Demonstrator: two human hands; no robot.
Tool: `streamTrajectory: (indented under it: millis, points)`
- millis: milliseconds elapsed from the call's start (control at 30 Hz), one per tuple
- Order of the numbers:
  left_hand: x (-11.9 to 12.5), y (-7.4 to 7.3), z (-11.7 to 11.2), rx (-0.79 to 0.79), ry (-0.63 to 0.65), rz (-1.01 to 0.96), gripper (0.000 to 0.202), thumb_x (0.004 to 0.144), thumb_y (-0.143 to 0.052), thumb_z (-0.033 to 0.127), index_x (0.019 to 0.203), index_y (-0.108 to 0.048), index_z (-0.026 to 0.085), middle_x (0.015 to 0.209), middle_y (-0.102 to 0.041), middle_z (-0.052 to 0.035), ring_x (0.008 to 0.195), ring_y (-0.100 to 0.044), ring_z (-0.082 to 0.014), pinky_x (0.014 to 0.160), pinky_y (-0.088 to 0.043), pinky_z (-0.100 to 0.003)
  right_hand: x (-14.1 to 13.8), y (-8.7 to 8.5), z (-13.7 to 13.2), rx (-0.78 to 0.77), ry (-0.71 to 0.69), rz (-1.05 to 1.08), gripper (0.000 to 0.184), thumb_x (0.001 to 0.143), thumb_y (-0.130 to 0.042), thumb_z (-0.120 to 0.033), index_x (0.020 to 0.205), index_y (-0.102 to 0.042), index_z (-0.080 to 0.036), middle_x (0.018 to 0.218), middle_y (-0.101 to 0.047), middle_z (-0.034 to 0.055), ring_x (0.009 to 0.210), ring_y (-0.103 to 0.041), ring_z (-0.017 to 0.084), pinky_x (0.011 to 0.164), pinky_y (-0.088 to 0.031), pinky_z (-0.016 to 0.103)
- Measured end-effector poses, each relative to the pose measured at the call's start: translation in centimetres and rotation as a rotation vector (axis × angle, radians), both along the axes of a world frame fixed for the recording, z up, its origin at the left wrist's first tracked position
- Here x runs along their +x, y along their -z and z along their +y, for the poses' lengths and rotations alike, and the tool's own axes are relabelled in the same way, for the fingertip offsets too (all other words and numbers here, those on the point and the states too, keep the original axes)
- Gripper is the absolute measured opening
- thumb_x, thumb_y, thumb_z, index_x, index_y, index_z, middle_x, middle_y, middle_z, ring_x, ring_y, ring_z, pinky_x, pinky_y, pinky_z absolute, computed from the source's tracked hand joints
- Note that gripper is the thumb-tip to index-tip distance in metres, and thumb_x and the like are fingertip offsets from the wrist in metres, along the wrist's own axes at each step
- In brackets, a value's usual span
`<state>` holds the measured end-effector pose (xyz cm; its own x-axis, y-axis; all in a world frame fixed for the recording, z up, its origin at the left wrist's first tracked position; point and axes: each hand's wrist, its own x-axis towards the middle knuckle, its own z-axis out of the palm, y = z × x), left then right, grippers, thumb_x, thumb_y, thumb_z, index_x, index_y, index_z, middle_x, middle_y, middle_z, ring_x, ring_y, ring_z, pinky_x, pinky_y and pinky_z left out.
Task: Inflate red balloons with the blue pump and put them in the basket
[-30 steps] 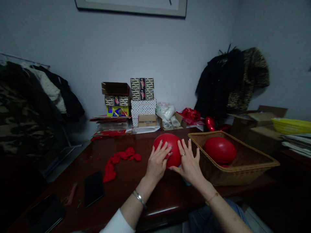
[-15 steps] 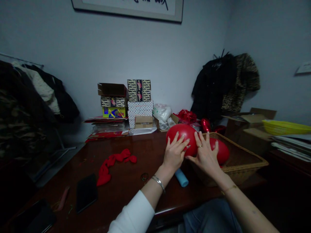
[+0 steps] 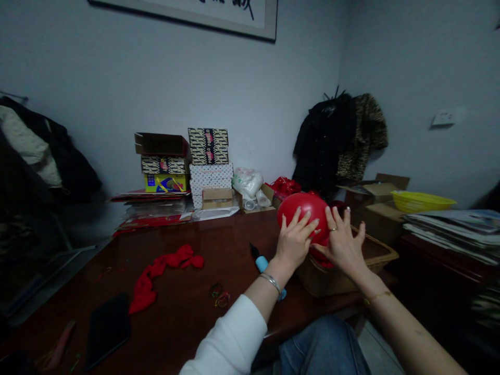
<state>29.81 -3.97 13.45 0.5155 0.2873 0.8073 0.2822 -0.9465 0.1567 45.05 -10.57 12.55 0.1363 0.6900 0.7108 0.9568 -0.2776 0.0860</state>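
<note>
A red inflated balloon [image 3: 302, 210] is held between both my hands above the wicker basket [image 3: 377, 252]. My left hand [image 3: 295, 241] presses its left side with fingers spread over it. My right hand [image 3: 344, 242], wearing a ring, cups its right side. A second red balloon in the basket is mostly hidden behind my hands. A blue hand pump [image 3: 262, 264] lies on the dark wooden table [image 3: 187, 312] just left of my left wrist.
A heap of flat red balloons [image 3: 162, 270], rubber bands [image 3: 220, 296] and a black phone [image 3: 106, 329] lie on the table. Stacked boxes [image 3: 197, 161] line the back wall. Coats [image 3: 339, 139], cardboard boxes and a yellow tray [image 3: 421, 200] are at the right.
Both hands carried the red balloon to the right, from over the table to above the basket. The blue pump that they had covered now shows on the table.
</note>
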Motion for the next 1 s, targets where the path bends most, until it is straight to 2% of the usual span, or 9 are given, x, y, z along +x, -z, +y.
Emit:
streamTrajectory:
  millis: [300,600,867,1000]
  points:
    - [2.5,0.2,-0.4,-0.010,0.031,0.015,0.038,0.086,-0.047,0.016,0.121,-0.054,0.026,0.134,-0.049,-0.0067,0.133,-0.028,-0.0241,0.105,-0.023,-0.059,2.2,0.5,-0.7,-0.002,0.079,-0.024,0.104,0.071,-0.056,-0.057,0.143,0.007,-0.015,0.149,-0.016,0.0164,0.136,-0.002,0.035,0.098,-0.013,0.066]
    - [4.7,2.0,-0.7,-0.056,0.020,0.013,0.038,0.085,-0.050,0.018,0.123,-0.053,0.025,0.136,-0.047,-0.0073,0.134,-0.026,-0.0244,0.104,-0.024,-0.059,3.9,1.5,-1.1,-0.046,0.092,-0.021,0.097,0.074,-0.055,-0.054,0.144,0.003,-0.019,0.149,-0.014,0.0157,0.136,-0.001,0.036,0.095,-0.016,0.068]
    - [5.7,3.9,-0.7,-0.084,0.000,0.026,0.037,0.085,-0.050,0.019,0.121,-0.055,0.024,0.138,-0.045,-0.0090,0.134,-0.027,-0.0278,0.102,-0.028,-0.059,5.2,2.9,-1.1,-0.101,0.130,-0.025,0.086,0.078,-0.054,-0.037,0.143,0.002,-0.029,0.150,-0.015,0.0100,0.136,-0.002,0.037,0.093,-0.022,0.069]
    - [5.9,4.5,-0.7,-0.083,-0.026,0.042,0.036,0.085,-0.050,0.021,0.120,-0.056,0.026,0.138,-0.045,-0.0076,0.134,-0.027,-0.0264,0.103,-0.028,-0.059,5.7,3.5,-1.0,-0.116,0.131,-0.017,0.083,0.079,-0.051,-0.028,0.143,0.001,-0.031,0.149,-0.020,0.0087,0.136,-0.006,0.037,0.093,-0.024,0.069]
